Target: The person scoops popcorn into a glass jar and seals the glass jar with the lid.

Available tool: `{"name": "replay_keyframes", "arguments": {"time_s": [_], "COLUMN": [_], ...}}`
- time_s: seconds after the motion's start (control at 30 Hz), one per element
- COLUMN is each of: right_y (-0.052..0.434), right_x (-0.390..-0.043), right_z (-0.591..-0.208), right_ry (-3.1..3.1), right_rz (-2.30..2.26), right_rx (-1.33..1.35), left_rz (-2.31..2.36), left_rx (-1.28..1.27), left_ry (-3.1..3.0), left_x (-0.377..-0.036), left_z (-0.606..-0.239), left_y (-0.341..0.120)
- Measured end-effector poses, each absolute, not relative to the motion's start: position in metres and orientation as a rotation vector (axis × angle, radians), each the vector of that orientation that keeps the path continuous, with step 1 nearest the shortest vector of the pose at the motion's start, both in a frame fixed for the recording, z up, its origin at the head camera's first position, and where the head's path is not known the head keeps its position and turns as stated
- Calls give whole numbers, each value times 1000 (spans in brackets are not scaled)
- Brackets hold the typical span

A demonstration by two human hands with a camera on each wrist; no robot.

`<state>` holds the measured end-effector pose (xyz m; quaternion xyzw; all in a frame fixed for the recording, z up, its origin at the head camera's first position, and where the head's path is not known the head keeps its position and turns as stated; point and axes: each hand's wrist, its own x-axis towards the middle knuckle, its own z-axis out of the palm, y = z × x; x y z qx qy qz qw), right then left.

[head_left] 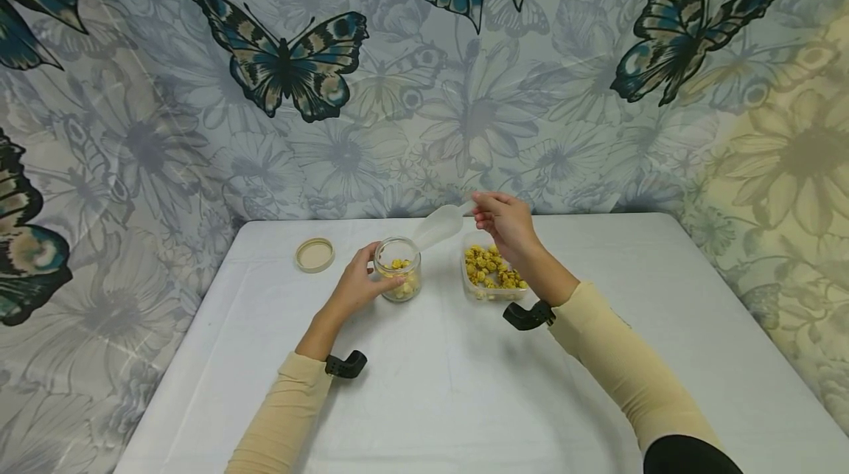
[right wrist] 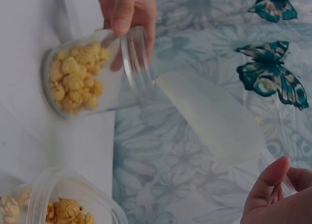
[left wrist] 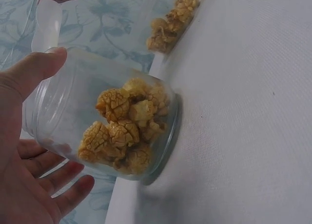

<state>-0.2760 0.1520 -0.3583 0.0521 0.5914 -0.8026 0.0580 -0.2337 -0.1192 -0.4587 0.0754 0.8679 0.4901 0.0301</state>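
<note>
The left hand [head_left: 357,284] curls its thumb and fingers around the side of a clear glass jar [head_left: 398,268], holding it upright on the table. The right hand [head_left: 507,222] pinches the handle end of a translucent plastic scoop [head_left: 440,226] between fingertips and thumb, with the scoop tilted down so its mouth meets the jar's rim at about two o'clock from the jar. The jar is ribbed near the neck, lidless, and holds a low layer of yellow popcorn [left wrist: 124,131] at its bottom. Just beside the jar at three o'clock, under the right wrist, stands a clear plastic tub [head_left: 492,273] with more of the same popcorn. A round beige lid [head_left: 315,254] lies flat at ten o'clock from the jar, apart from it. All rest on a white-covered table [head_left: 431,385], backed and flanked by pale floral cloth printed with large blue butterflies [head_left: 285,61].
</note>
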Motion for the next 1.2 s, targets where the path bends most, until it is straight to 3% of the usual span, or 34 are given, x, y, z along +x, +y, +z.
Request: {"name": "replay_keyframes", "arguments": {"time_s": [1.2], "right_y": [196], "right_x": [-268], "right_z": [-353], "right_ry": [1809], "right_rz": [-2584], "right_rx": [51], "left_rz": [1559], "left_rx": [355], "left_ry": [2761], "left_x": [-238], "left_z": [-427], "left_y": [-106]}}
